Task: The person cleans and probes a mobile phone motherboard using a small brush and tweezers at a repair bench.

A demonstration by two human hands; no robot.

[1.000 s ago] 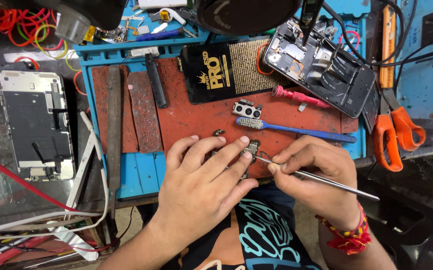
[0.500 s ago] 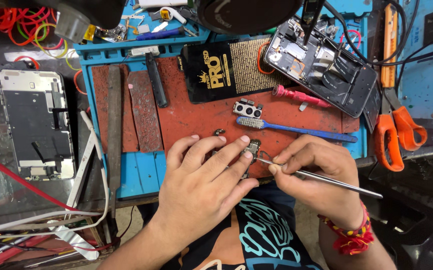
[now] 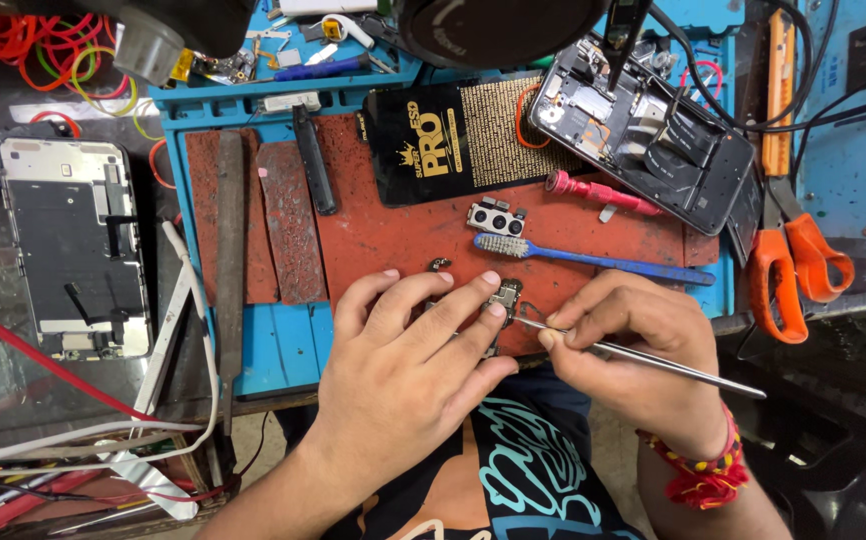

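Observation:
My left hand [image 3: 408,365] lies flat on the red work mat [image 3: 393,235], its fingertips pressing a small metal phone part [image 3: 505,296] down near the mat's front edge. My right hand [image 3: 633,360] grips thin metal tweezers [image 3: 643,355], and their tip touches that small part from the right. A tiny loose piece [image 3: 440,264] lies just beyond my left fingers.
A blue toothbrush [image 3: 593,260], a camera module [image 3: 494,219], a red screwdriver [image 3: 603,193] and a black pad [image 3: 453,140] lie on the mat. An opened phone [image 3: 653,140] sits at back right, orange scissors [image 3: 788,270] to the right, a phone frame [image 3: 73,245] at left.
Both hands stay on the small part; the tweezers' rear end has dipped slightly lower. Nothing else has moved.

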